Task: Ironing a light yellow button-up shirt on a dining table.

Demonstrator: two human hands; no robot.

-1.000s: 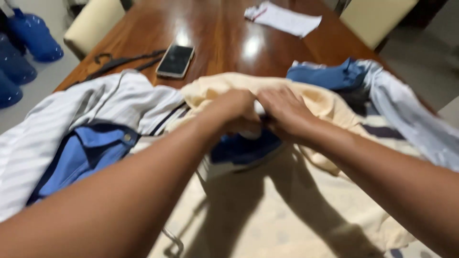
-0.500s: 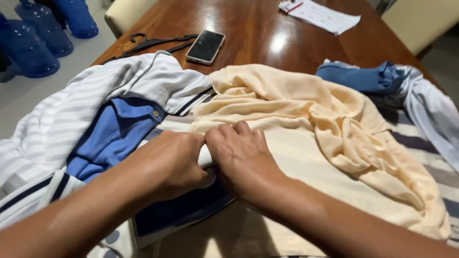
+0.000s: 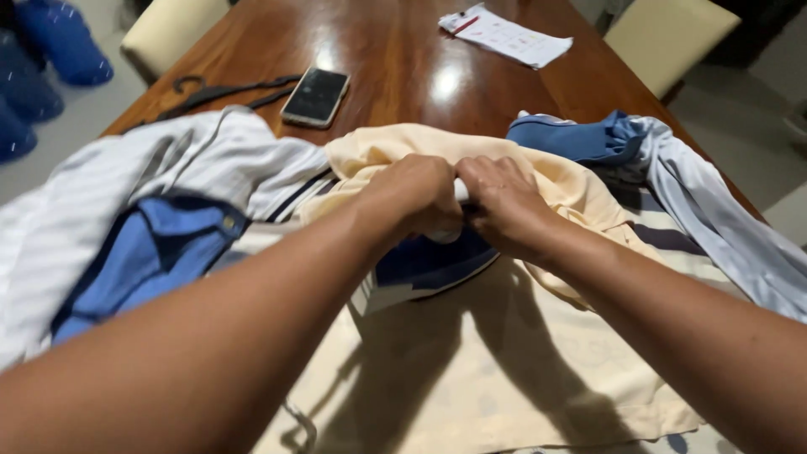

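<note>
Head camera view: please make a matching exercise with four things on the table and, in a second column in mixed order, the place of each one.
Things:
1. phone
2. sheet of paper
3. blue collared garment
4. cream cloth

Places:
A. far end of the wooden table
B. under the left hand and right hand
C. beside the black hanger
D. inside the white striped shirt, on the left

Pairs: 1-C, 2-A, 3-D, 4-B
</note>
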